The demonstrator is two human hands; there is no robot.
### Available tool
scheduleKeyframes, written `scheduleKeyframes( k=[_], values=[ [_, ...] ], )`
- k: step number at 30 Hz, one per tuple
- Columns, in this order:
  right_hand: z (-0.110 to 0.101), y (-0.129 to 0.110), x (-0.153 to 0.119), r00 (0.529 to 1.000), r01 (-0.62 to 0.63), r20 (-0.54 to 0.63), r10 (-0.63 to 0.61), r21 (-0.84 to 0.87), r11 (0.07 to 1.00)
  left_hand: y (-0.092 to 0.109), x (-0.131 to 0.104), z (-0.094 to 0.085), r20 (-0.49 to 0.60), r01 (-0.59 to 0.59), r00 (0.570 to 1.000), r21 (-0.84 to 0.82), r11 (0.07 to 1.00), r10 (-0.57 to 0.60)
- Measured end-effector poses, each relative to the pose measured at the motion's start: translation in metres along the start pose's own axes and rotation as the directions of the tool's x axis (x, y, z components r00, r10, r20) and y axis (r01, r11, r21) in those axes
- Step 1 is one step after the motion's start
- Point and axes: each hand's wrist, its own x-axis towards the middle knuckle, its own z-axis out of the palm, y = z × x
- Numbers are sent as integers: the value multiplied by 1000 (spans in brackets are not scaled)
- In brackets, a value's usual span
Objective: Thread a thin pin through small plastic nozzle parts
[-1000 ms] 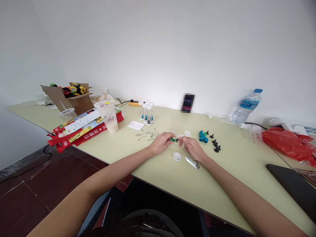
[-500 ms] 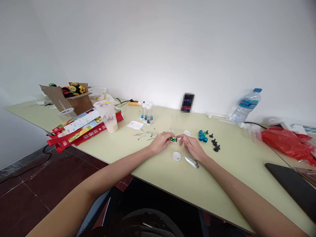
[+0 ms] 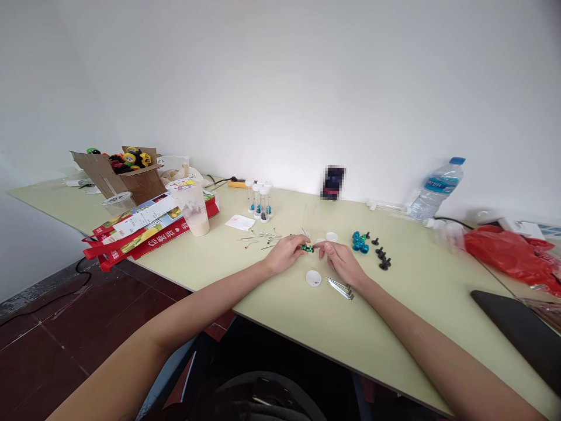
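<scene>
A small green and black part [image 3: 307, 248] is pinched in the fingertips of my left hand [image 3: 284, 254], with a thin rod rising from it. My right hand [image 3: 339, 261] is just to its right, its index fingertip close to the part; its fingers are curled, and whether they grip something is too small to tell. In front of my hands stands a round white cap [image 3: 313, 278] with tiny bits inside, beside several metal strips [image 3: 340, 288]. Teal parts [image 3: 360, 242] and several black parts [image 3: 383, 257] lie to the right. Thin metal rods [image 3: 263, 236] are scattered on the left.
Clear tubes [image 3: 264, 204] stand behind the rods. A drink cup [image 3: 194, 210], a red bag [image 3: 153, 231] and a cardboard box [image 3: 135, 180] occupy the left. A water bottle [image 3: 438, 187], red plastic [image 3: 511, 251] and a dark tablet-like slab [image 3: 517, 327] are at the right.
My right index fingertip has moved slightly away from the green and black part, and a white cap behind my hands shows more. My left hand keeps its grip.
</scene>
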Motion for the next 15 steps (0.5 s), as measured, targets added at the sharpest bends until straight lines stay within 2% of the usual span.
scheduleKeyframes(
  k=[6,11,15],
  values=[
    [0,-1,0,1000,-9,29,9,-23,1000,0,0,0,-3,-1,1000,2,1000,1],
    [-1,-1,-1,1000,22,-7,-22,-27,999,0,0,0,1,-11,1000,-10,1000,11],
    [-1,-3,0,999,-11,45,14,-50,999,0,0,0,3,3,1000,-13,1000,-3]
  ],
)
